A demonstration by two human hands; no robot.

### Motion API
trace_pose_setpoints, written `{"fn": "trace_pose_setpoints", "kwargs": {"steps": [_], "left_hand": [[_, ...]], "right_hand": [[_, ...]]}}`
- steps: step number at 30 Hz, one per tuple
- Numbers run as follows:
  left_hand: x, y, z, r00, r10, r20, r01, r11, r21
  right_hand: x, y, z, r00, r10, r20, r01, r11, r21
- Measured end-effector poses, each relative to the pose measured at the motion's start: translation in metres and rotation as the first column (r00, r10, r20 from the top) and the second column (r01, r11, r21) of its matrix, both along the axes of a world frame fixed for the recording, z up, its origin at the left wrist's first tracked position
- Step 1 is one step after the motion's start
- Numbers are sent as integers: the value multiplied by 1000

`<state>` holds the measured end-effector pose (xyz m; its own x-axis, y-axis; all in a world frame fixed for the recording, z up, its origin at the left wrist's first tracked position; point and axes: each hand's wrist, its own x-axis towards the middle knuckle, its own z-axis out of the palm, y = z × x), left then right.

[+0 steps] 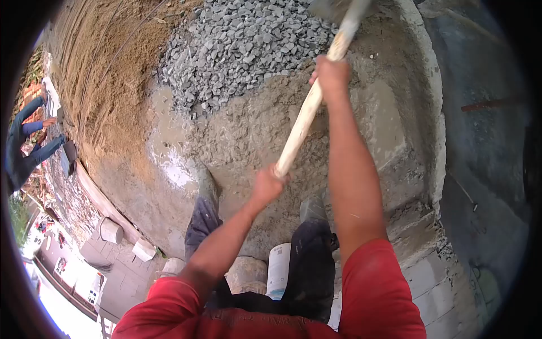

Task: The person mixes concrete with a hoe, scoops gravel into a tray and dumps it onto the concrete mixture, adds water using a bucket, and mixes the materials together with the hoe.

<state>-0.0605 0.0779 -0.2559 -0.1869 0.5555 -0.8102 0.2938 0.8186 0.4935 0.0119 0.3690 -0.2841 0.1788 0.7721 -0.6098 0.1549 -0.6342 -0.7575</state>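
Note:
A long pale wooden handle of a hoe (302, 121) runs diagonally up through the middle of the head view. My left hand (269, 184) is closed round its lower end. Farther up the shaft, my right hand (332, 77) is wrapped round it. The hoe's blade is blurred and partly cut off at the top edge, so its shape is unclear. Below the handle spreads wet grey-brown concrete mix (248, 133), with a heap of grey gravel (248, 48) beyond it. My boots stand in the wet mix.
Brown sand (113, 96) lies to the left of the gravel. A raised concrete edge (432, 101) borders the right side. Behind my legs are a white sack or container (278, 268) and pale blocks. Another person (28, 138) is at far left, near a bucket (111, 230).

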Motion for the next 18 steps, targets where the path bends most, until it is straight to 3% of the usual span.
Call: {"fn": "trace_pose_setpoints", "kwargs": {"steps": [1, 3, 5, 7, 9, 12, 13, 16, 18], "left_hand": [[9, -31, 9, 1000, -6, -1, 6, 990, -138], [28, -70, 34, 985, 133, 107, -110, 973, -202], [57, -91, 72, 986, 159, 57, -134, 944, -303], [74, -129, 100, 979, 164, 120, -121, 946, -302], [94, -182, 127, 982, 159, 102, -105, 909, -404], [102, -222, 190, 994, -6, 106, 47, 917, -395], [111, -250, 203, 991, -94, 94, 123, 915, -385], [125, -274, 218, 984, -6, 180, 52, 966, -253], [129, -255, 159, 960, -155, 233, 219, 934, -283]], "right_hand": [[-4, -27, -17, 1000, 30, 8, -28, 992, -124], [11, -60, -28, 992, 127, -18, -127, 961, -247], [27, -99, -30, 989, 145, 19, -129, 924, -359], [42, -147, -31, 982, 187, 22, -163, 905, -393], [57, -200, -13, 985, 173, 13, -149, 878, -454], [91, -272, 29, 997, 78, -7, -69, 827, -559], [101, -292, 54, 999, 35, -22, -41, 827, -560], [130, -293, 118, 993, -114, 10, 107, 896, -430], [158, -272, 132, 977, -202, 67, 213, 934, -287]]}}
